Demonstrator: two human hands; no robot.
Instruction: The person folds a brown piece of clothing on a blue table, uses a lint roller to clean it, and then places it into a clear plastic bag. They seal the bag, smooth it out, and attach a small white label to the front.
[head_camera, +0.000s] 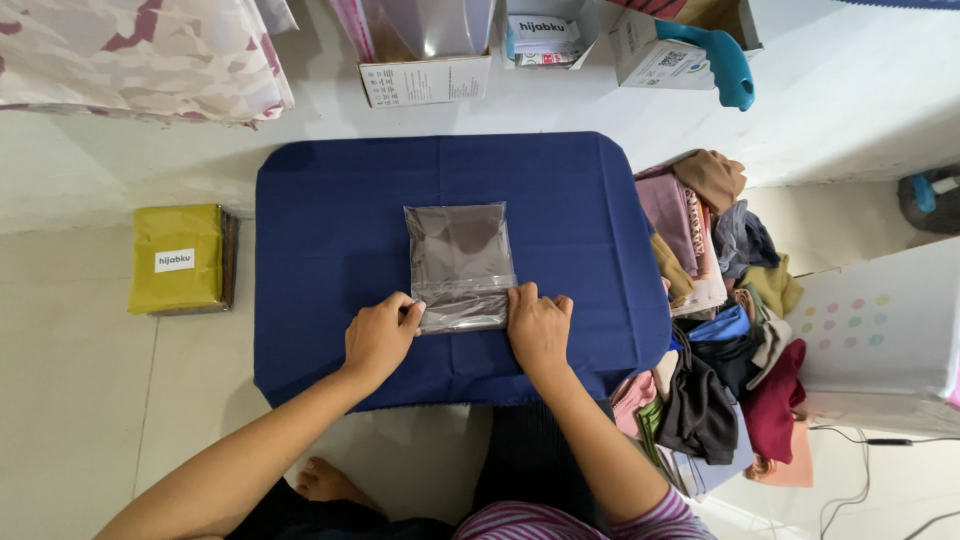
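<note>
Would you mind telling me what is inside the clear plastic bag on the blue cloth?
The clear plastic bag holds a folded dark brownish fabric. Both hands, left hand and right hand, press its lower flap, covering the corners there; the fabric's type cannot be told.

Your left hand (380, 335) presses its fingertips (410, 312) on the left end of the folded flap of a clear plastic bag (460, 265) holding a dark brownish cloth. Your right hand (538, 328) lies flat at the flap's right end, fingers (525, 297) touching the fold. The bag stretches away beyond your fingertips on a navy cloth-covered table (330, 230). Right of your right fingers sits a heap of folded scarves (725, 320); well left of your left fingers lies a yellow packet (175, 258).
</note>
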